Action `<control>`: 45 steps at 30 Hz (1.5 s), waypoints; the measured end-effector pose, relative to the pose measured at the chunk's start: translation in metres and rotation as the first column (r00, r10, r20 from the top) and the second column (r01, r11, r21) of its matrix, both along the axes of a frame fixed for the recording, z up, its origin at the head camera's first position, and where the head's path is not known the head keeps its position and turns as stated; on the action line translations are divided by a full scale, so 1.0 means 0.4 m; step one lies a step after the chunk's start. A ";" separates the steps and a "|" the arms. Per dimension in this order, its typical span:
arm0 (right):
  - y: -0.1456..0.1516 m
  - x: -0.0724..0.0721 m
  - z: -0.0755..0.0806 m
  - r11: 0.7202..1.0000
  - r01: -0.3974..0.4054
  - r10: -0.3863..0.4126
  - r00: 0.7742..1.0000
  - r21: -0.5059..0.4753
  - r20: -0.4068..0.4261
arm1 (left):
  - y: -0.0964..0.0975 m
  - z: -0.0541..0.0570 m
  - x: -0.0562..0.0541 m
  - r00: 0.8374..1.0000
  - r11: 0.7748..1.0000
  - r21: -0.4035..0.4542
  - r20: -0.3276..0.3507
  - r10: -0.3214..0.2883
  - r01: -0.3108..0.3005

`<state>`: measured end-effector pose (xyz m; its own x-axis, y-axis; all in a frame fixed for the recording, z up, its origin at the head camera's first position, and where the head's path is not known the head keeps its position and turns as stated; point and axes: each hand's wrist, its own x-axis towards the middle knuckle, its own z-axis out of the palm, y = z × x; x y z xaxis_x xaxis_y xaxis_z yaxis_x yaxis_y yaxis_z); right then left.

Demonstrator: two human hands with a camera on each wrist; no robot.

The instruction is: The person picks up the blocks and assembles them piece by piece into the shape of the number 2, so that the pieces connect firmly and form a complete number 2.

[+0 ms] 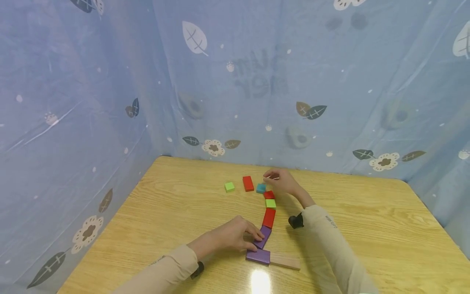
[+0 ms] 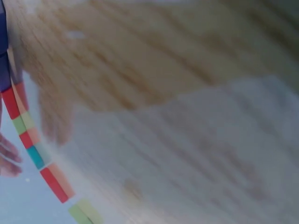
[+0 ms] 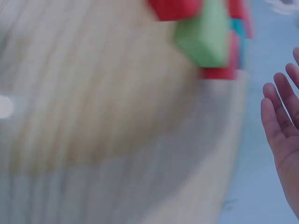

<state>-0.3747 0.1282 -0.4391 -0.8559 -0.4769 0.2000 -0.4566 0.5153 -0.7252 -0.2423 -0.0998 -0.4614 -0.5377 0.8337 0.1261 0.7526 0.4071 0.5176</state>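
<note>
My left hand (image 1: 238, 234) lies low over the near end of a curved row of blocks. Its fingertips touch an angled purple block (image 1: 262, 237), and the thumb is right at the edge of a second purple block (image 1: 258, 256). At the far end, my right hand (image 1: 280, 181) hovers beside a teal block (image 1: 261, 188), fingers fairly straight in the right wrist view, holding nothing. Between the hands run a long red block (image 1: 269, 218), a light green block (image 1: 270, 203) and a small red block (image 1: 269, 195).
Left of the teal block lie another red block (image 1: 248, 183) and a small green block (image 1: 229, 187), set apart. A plain wooden plank (image 1: 284, 261) extends right from the nearer purple block. Blue patterned curtains (image 1: 257, 81) hang behind the wooden table (image 1: 176, 196) and at its left.
</note>
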 end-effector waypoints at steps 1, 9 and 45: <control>0.009 0.003 0.013 0.999 0.005 -0.004 1.000 -0.039 0.010 | 0.001 0.001 0.001 1.000 1.000 -0.003 -0.003 0.003 -0.003; 0.077 0.047 0.080 0.976 0.014 -0.016 1.000 -0.219 -0.008 | 0.001 0.010 0.008 1.000 1.000 0.000 -0.024 0.005 -0.005; 0.197 0.513 -0.058 0.873 -0.214 0.257 0.966 -0.438 0.041 | 0.002 -0.002 0.003 0.999 1.000 -0.012 0.026 0.027 -0.027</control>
